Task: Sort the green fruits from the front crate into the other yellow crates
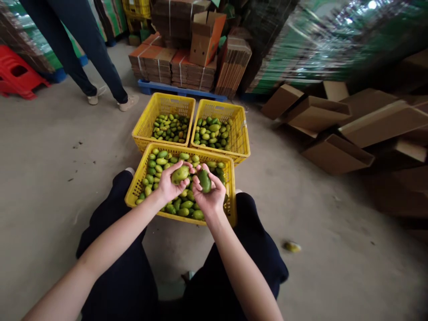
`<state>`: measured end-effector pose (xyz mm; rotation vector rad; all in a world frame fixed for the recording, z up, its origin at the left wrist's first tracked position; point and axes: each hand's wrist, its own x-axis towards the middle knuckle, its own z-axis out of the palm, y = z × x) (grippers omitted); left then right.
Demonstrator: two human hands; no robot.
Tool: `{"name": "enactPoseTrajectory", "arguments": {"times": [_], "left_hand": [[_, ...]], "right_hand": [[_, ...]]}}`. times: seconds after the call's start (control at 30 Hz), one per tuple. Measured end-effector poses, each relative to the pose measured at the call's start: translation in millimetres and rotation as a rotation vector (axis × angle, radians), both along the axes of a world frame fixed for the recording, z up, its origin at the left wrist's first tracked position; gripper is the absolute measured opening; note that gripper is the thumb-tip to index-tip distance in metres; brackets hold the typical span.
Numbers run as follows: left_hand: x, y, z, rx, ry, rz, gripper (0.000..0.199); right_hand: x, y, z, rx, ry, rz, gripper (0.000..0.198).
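Note:
My left hand (172, 183) is closed around a yellow-green mango (180, 174), held palm up above the near yellow crate (230, 189). Just beside it, my right hand (214, 191) grips a darker green mango (204, 180), its fingers curled about the fruit. The fingertips of both hands come close together. Below them, the near crate holds many loose mangoes (183, 212), green to yellowish, partly hidden by my hands and wrists.
Behind stand two more yellow crates (142, 125) (245, 133) with mangoes. Flattened cartons (157, 64) are stacked on a blue pallet (187, 91). Open cardboard boxes (314, 113) lie at right. A person's legs (100, 58) and a red stool (20, 73) are at left; a fruit (292, 246) lies on the floor.

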<state>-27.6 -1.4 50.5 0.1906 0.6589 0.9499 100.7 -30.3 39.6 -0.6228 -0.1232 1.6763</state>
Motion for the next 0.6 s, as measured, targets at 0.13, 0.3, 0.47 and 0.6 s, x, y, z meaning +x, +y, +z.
{"name": "enactPoseTrajectory", "arguments": {"times": [0.13,0.3,0.47,0.6], "left_hand": [[9.8,-3.2,-5.9,-0.142,-0.090,0.212,0.008],[18.0,-3.9,-15.9,-0.147,-0.134,0.343,0.015],[21.0,-3.7,-19.8,-0.237,-0.164,0.414,0.021],[22.7,-3.9,-20.9,-0.294,-0.217,0.410,0.024]], "right_hand": [[1.0,1.6,-6.1,-0.038,0.056,-0.093,0.020],[-4.3,11.7,-15.3,-0.111,0.033,-0.172,0.011],[-17.5,15.3,-17.8,-0.189,0.103,-0.203,0.007],[-18.6,12.3,-18.7,-0.169,0.105,-0.157,0.010]]}}
